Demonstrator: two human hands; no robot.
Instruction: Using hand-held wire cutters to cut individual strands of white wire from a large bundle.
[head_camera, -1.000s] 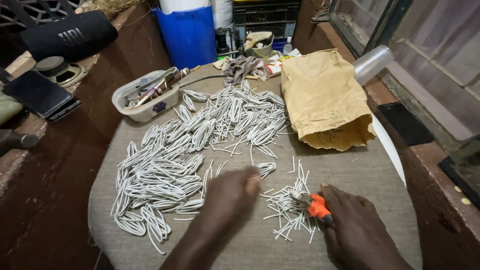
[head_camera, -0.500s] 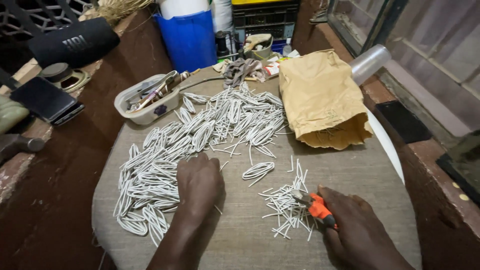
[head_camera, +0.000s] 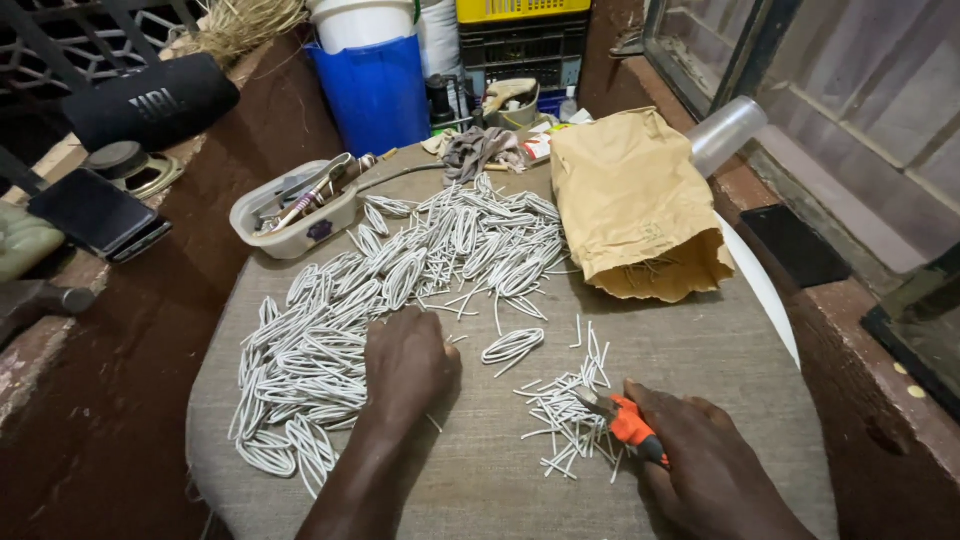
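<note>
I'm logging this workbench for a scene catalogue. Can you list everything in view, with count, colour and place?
wire loops: many, white, heaped across cloth centre and left
cut wire pieces: many, white, small pile near right hand
cutters: one, orange handles, in right hand
paper bag: one, brown, right rear, lying open
cloth-covered table: one, grey
plastic tub: one, clear, holds tools, left rear
speaker: one, black, upper left
phone: one, black, left ledge
bucket: one, blue, rear
left hand: on the loops
right hand: gripping cutters

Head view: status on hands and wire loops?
Left hand down on the white wire loops. Right hand grips orange-handled cutters over cut pieces. Nothing between.
</note>
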